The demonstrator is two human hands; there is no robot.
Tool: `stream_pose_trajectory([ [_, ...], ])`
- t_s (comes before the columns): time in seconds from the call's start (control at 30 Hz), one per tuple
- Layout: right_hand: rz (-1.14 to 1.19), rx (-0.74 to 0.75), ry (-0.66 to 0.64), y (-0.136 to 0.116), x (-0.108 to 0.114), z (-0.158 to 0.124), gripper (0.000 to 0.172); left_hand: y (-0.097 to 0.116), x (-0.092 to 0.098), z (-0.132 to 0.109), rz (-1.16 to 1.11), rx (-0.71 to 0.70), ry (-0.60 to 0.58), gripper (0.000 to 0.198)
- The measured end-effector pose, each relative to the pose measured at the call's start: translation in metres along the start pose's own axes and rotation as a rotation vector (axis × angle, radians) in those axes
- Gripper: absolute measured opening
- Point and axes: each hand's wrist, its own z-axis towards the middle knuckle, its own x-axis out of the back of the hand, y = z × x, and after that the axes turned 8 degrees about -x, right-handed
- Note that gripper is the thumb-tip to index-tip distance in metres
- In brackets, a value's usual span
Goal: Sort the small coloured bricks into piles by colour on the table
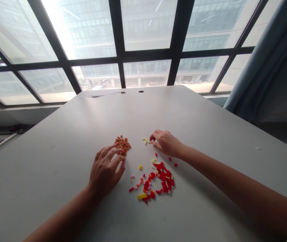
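Head view: both hands are working over small plastic bricks. L hand (107, 168) is curling over near edge of orange-brown pile (123, 145), fingers spread, thumb well off index; apparently holding nothing, though contact w/ pile can't be told. R hand (167, 143) is reaching to cream pieces (145, 139), thumb & index nearly meeting at their R edge; whether a pc is sitting betw. tips, can't tell.

Step in hand, prob.: sorting by colour, cream pcs being grouped apart from mixed pile (168, 178). Next move prob. calls for a light fingertip pinch on one tiny pc w/o scattering neighbours; more cream is showing at top of mixed pile, nearer the wearer.

Materials: orange-brown pcs are looking tiny, uniform, grainy en masse. Mixed pile is forming a loose ring, mostly red, w/ orange & pink bits; blocky, hard-edged, prob. rigid. Longer yellow brick (141, 196) is lying at near edge; small yellow pc (140, 167) is sitting apart, upper L. White tabletop (57, 161) is looking smooth, faintly reflecting window light; pcs will prob. slide easily.
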Motion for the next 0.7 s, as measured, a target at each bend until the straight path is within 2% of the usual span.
stream_pose_trajectory([
  [0.1,0.043,0.008,0.061,0.004,-0.004,0.005,0.021,0.0,0.0,0.0,-0.008,0.005,0.001,0.01],
  [0.2,0.181,0.114,0.089,0.008,-0.001,-0.008,0.02,0.0,0.0,0.0,-0.011,0.01,-0.006,0.01],
  [0.3,0.337,0.315,-0.014,0.007,0.004,-0.025,0.01,0.0,0.0,0.0,-0.01,0.01,-0.014,0.01],
  [0.37,0.376,0.397,-0.089,0.004,0.006,-0.034,0.013,0.0,0.0,0.0,-0.006,0.005,-0.015,0.01],
  [0.5,0.412,0.39,-0.142,0.0,0.005,-0.04,0.019,0.0,-0.001,0.0,0.002,0.002,-0.014,0.01],
  [0.7,0.459,0.349,-0.159,0.003,0.005,-0.04,0.018,0.0,0.0,0.0,0.007,0.004,-0.01,0.01],
])
